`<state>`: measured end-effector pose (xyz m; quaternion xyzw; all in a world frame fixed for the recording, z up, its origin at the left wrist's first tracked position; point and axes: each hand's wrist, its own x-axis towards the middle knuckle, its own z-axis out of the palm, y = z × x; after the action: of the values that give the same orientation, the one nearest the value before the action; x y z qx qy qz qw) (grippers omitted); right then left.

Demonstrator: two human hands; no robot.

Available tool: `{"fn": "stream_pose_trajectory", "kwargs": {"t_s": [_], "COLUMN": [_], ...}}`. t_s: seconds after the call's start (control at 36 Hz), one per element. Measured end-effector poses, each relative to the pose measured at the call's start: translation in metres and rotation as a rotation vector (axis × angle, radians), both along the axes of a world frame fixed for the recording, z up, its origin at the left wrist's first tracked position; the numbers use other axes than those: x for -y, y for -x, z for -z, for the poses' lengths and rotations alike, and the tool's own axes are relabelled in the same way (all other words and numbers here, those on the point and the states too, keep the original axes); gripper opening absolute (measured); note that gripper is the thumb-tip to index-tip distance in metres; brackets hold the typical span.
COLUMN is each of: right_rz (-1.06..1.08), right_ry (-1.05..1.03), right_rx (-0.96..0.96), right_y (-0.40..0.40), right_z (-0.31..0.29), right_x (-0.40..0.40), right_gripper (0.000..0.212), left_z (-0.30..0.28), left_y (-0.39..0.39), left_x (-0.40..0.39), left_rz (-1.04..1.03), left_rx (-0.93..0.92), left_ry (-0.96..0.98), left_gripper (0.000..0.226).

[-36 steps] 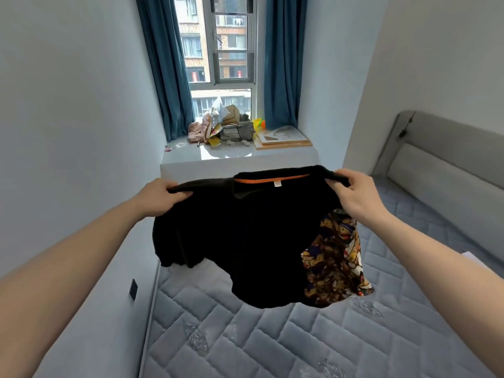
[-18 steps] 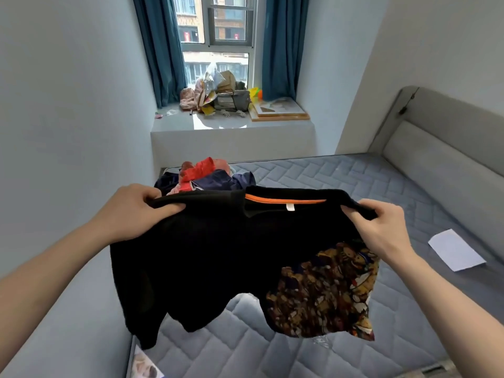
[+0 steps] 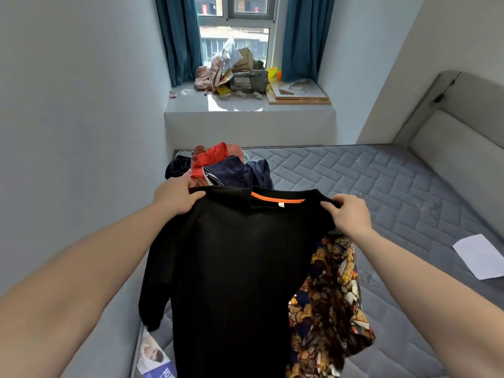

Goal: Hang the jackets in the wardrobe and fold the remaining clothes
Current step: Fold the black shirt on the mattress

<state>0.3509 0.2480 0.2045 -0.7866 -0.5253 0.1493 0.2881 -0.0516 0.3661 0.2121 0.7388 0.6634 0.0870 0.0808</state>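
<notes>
A black T-shirt (image 3: 231,268) with an orange strip inside the collar and one patterned sleeve hangs in front of me over the grey mattress (image 3: 368,186). My left hand (image 3: 177,196) grips its left shoulder. My right hand (image 3: 350,214) pinches its right shoulder. The shirt hangs stretched between them, its lower part reaching the frame's bottom edge. Behind the shirt, a pile of clothes (image 3: 221,167) in red, navy and pink lies on the mattress near the left wall.
A white sheet of paper (image 3: 480,255) lies on the mattress at the right. The padded headboard (image 3: 463,148) runs along the right side. A window ledge (image 3: 245,105) at the back carries bags and a flat board. A printed leaflet (image 3: 155,358) lies at the bottom left.
The shirt and both hands have come down lower over the mattress and the view has tilted down. The pile of clothes behind it now shows more fully. Both grips are unchanged.
</notes>
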Motion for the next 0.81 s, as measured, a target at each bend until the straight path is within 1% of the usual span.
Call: {"fn": "stream_pose_trajectory", "kwargs": {"t_s": [0.03, 0.06, 0.08, 0.14, 0.17, 0.25, 0.33, 0.42, 0.5, 0.58, 0.64, 0.81], "right_rz": [0.024, 0.047, 0.059, 0.047, 0.031, -0.013, -0.045, -0.036, 0.033, 0.095, 0.122, 0.277], "right_ry": [-0.007, -0.012, -0.010, 0.037, 0.074, 0.223, 0.437, 0.700, 0.834, 0.869, 0.869, 0.809], "right_rx": [-0.021, -0.050, -0.075, -0.099, -0.103, -0.098, -0.079, -0.089, -0.167, -0.215, -0.238, -0.361], "right_y": [0.001, 0.002, 0.005, 0.010, 0.014, 0.021, 0.021, 0.010, -0.008, -0.022, -0.031, -0.056], "right_z": [0.006, 0.012, 0.018, 0.033, 0.044, 0.087, 0.136, 0.185, 0.223, 0.256, 0.279, 0.364], "right_x": [-0.011, -0.019, -0.025, -0.025, -0.019, 0.018, 0.065, 0.107, 0.132, 0.138, 0.136, 0.119], "right_gripper": [0.021, 0.022, 0.028, 0.037, 0.039, 0.039, 0.042, 0.056, 0.063, 0.060, 0.061, 0.079], "left_z": [0.005, 0.011, 0.017, 0.035, 0.046, 0.091, 0.143, 0.192, 0.232, 0.263, 0.286, 0.362], "left_y": [-0.005, -0.010, -0.014, -0.022, -0.026, -0.031, -0.029, -0.021, -0.018, -0.023, -0.034, -0.093], "left_x": [-0.007, -0.011, -0.013, -0.006, 0.003, 0.050, 0.103, 0.143, 0.164, 0.170, 0.169, 0.157], "left_rz": [-0.026, -0.055, -0.081, -0.086, -0.062, 0.044, 0.122, 0.121, 0.067, 0.026, 0.026, 0.078], "left_rx": [0.012, 0.026, 0.047, 0.077, 0.067, 0.019, -0.028, -0.101, -0.137, -0.114, -0.106, -0.071], "left_ry": [-0.026, -0.045, -0.051, 0.002, 0.057, 0.233, 0.448, 0.696, 0.832, 0.875, 0.873, 0.860], "left_gripper": [0.036, 0.032, 0.032, 0.043, 0.043, 0.036, 0.041, 0.052, 0.061, 0.065, 0.065, 0.068]}}
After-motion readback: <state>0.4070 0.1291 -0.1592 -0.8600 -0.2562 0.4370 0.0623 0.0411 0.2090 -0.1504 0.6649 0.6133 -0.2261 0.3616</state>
